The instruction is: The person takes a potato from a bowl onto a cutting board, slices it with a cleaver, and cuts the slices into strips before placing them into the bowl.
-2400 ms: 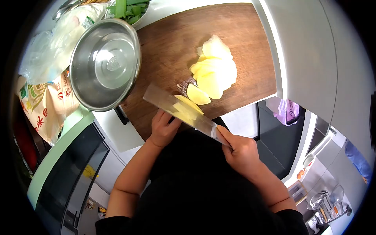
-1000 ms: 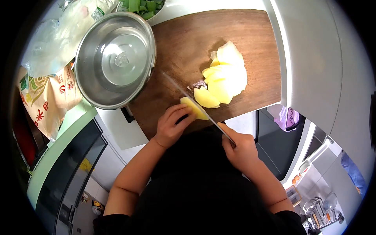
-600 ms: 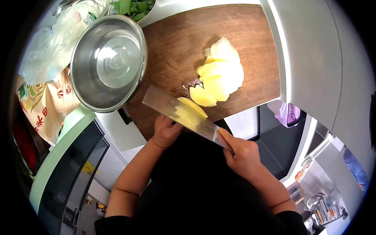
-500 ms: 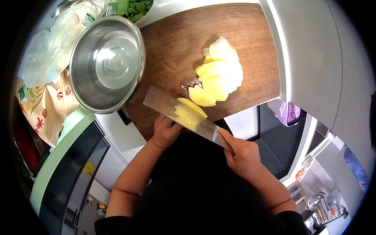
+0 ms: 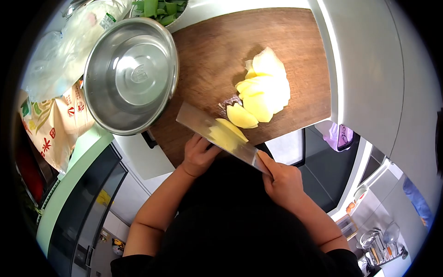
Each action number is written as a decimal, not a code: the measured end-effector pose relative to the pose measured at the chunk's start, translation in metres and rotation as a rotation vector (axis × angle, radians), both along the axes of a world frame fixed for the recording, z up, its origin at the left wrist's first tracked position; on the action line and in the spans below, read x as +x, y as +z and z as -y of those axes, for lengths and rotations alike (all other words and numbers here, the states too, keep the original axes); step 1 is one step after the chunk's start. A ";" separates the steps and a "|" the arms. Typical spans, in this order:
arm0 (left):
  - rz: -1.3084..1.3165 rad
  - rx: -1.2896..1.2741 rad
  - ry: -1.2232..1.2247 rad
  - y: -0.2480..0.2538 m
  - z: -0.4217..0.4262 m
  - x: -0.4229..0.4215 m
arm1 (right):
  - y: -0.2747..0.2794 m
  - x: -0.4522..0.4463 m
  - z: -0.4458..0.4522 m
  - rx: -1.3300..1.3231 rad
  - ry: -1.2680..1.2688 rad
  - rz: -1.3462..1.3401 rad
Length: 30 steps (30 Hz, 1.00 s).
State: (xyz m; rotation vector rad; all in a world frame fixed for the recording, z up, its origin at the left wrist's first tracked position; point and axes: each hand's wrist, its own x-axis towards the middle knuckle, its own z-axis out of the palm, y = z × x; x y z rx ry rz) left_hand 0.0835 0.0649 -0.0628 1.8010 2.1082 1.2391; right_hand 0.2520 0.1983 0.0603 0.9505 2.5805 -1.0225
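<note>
My right hand (image 5: pixel 284 181) is wrapped around the handle of a cleaver (image 5: pixel 194 119), whose broad blade slants across the near edge of a wooden cutting board (image 5: pixel 207 55). Against the blade's far side lies a yellow potato slice (image 5: pixel 234 129), mirrored in the metal. My left hand (image 5: pixel 198 155) is at the near side of the blade with its fingers curled. Its fingertips are partly hidden by the blade, and so is whatever they press on. Beyond the cleaver, a single potato slice (image 5: pixel 241 116) touches an overlapping pile of potato slices (image 5: pixel 265 94).
A steel bowl (image 5: pixel 161 108) stands left of the board, overlapping its edge. Behind it is a bowl of cut green leaves (image 5: pixel 159 10). Plastic bags (image 5: pixel 55 69) and a printed sack (image 5: pixel 57 124) crowd the far left. A purple bag (image 5: pixel 333 136) lies at right.
The view has shifted slightly, so the board and bowl sit a little farther right. The cleaver's tip has moved slightly right along with my left hand. Both hands keep their hold.
</note>
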 end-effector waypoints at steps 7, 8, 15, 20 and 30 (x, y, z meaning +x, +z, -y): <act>0.021 -0.026 0.018 0.012 -0.009 -0.003 | -0.012 -0.016 -0.002 -0.030 -0.027 0.035; 0.039 -0.024 0.014 0.013 -0.010 -0.003 | -0.015 -0.019 -0.003 -0.027 -0.025 0.034; 0.050 0.009 0.019 0.011 -0.012 -0.001 | -0.020 -0.022 -0.011 -0.131 -0.114 0.055; 0.058 0.006 0.022 0.015 -0.012 -0.002 | 0.005 -0.011 -0.008 -0.181 -0.186 -0.025; -0.043 -0.009 0.015 0.009 -0.006 0.002 | 0.005 0.003 -0.001 -0.068 -0.058 -0.089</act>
